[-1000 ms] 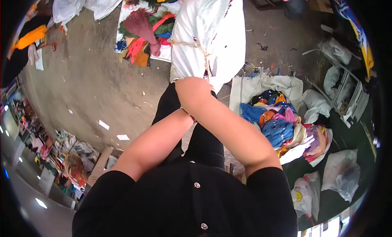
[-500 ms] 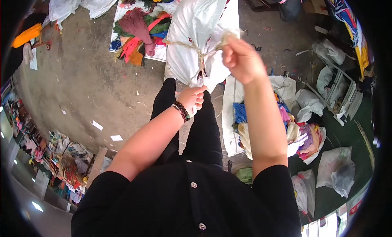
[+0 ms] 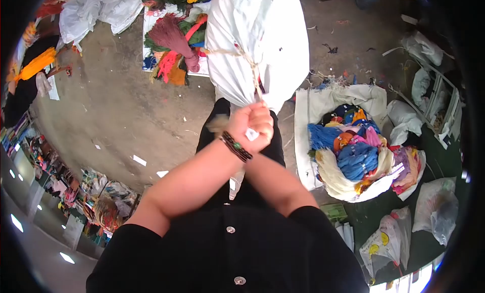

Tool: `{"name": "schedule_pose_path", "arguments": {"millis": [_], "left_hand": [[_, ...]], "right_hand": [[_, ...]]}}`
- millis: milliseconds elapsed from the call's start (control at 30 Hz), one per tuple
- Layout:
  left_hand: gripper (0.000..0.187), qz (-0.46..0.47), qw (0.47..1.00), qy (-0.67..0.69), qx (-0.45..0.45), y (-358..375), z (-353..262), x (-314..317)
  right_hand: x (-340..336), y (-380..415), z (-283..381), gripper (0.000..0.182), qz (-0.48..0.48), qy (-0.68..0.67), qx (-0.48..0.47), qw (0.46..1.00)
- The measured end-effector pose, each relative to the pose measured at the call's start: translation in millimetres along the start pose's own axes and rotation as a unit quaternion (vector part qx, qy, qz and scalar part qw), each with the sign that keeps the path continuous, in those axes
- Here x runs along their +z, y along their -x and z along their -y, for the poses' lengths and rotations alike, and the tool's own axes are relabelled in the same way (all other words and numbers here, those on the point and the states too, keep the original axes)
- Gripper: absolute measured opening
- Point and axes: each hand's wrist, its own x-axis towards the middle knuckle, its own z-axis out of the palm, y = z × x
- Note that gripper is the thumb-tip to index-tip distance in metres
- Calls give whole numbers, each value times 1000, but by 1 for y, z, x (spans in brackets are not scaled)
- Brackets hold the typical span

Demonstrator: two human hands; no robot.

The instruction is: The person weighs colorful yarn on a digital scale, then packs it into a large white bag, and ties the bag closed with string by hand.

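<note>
A full white sack (image 3: 283,45) stands in front of my legs, with tan twine (image 3: 251,60) drawn around and across its gathered top. My left hand (image 3: 255,122), a beaded bracelet on its wrist, is closed on the twine where it runs down from the crossing. A small white scrap (image 3: 251,134) pokes out of that fist. My right forearm (image 3: 275,179) passes beneath the left wrist, so the right hand is mostly hidden. Just left of the left hand is a tan blur (image 3: 218,124); whether it is twine or fingers I cannot make out.
Colourful yarn skeins (image 3: 174,35) lie on a white sheet at the upper left. More yarn (image 3: 356,156) sits on an opened white sack (image 3: 304,111) at the right. Plastic bags (image 3: 386,240) and a metal frame (image 3: 444,106) are further right. Paper scraps (image 3: 139,160) dot the floor.
My right hand has swung from the upper right of the sack down and left, crossing beneath my left wrist. The left hand has moved slightly right, still closed. The view has shifted.
</note>
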Motion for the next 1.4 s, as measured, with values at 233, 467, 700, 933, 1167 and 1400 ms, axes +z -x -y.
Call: {"name": "schedule_pose_path", "arguments": {"millis": [233, 467, 700, 933, 1167, 1400], "left_hand": [[6, -165, 960, -186, 126, 13, -4, 7], [7, -249, 851, -409, 215, 17, -5, 2], [6, -222, 797, -481, 288, 4, -21, -44], [5, -218, 780, -476, 344, 8, -1, -48], [9, -245, 842, -424, 226, 13, -7, -12], [7, -238, 901, -348, 105, 28, -17, 10]], "right_hand": [[40, 79, -19, 16, 353, -170, 559, 731], [-112, -76, 50, 12, 318, 506, 405, 692], [44, -141, 75, 20, 664, 537, 17, 519], [97, -134, 39, 22, 790, 541, 195, 214], [58, -183, 29, 22, 555, 111, 668, 484], [-75, -231, 35, 22, 59, -21, 588, 807]]}}
